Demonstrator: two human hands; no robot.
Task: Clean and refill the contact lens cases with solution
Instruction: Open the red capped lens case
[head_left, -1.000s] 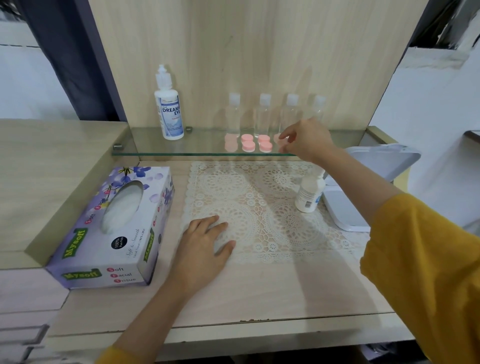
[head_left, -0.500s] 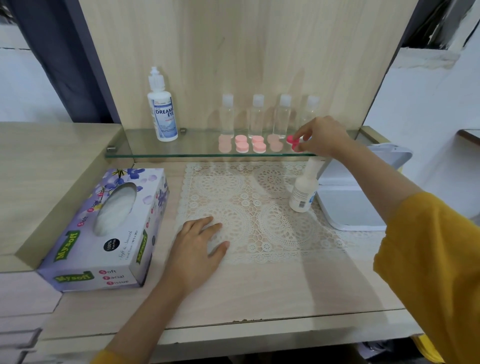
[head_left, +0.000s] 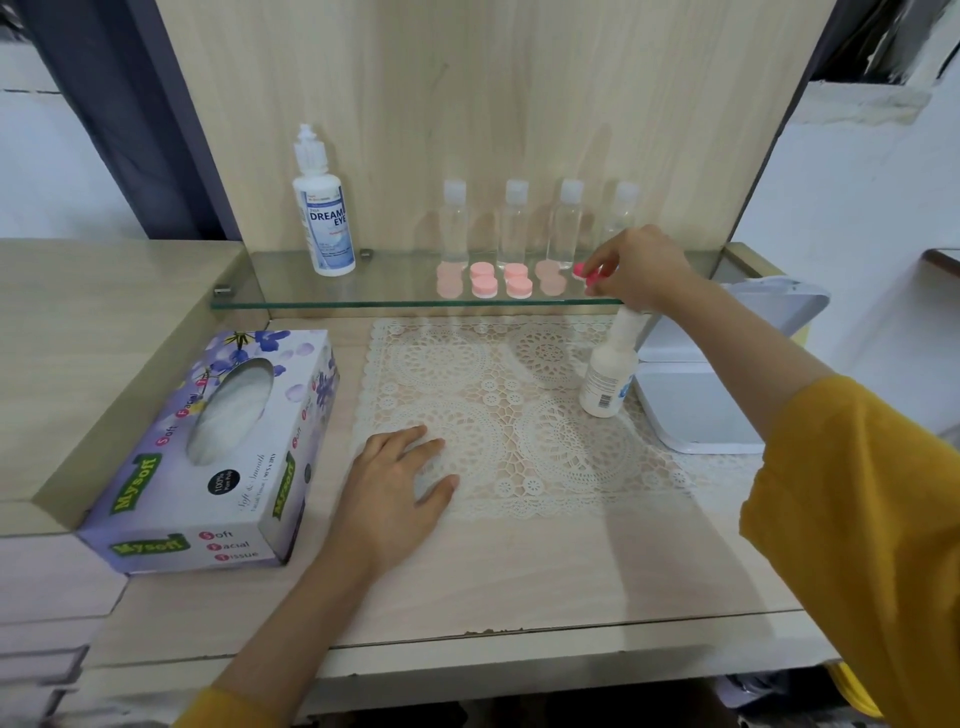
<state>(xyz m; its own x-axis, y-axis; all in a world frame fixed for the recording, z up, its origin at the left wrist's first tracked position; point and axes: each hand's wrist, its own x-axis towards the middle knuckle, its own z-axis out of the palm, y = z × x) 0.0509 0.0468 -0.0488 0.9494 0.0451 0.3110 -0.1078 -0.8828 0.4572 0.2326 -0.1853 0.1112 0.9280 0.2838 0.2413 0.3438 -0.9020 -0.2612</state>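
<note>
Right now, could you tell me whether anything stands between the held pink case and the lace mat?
Yes: a small white bottle stands on the lace mat just beneath the right hand pinching the pink case.

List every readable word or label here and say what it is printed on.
"DREAM EYE": solution bottle on the glass shelf.
"Mysoft": tissue box, on several faces.
"Soft Facial Tissue": same box.
Barcode on the small white bottle; its print is too small to read.
</note>
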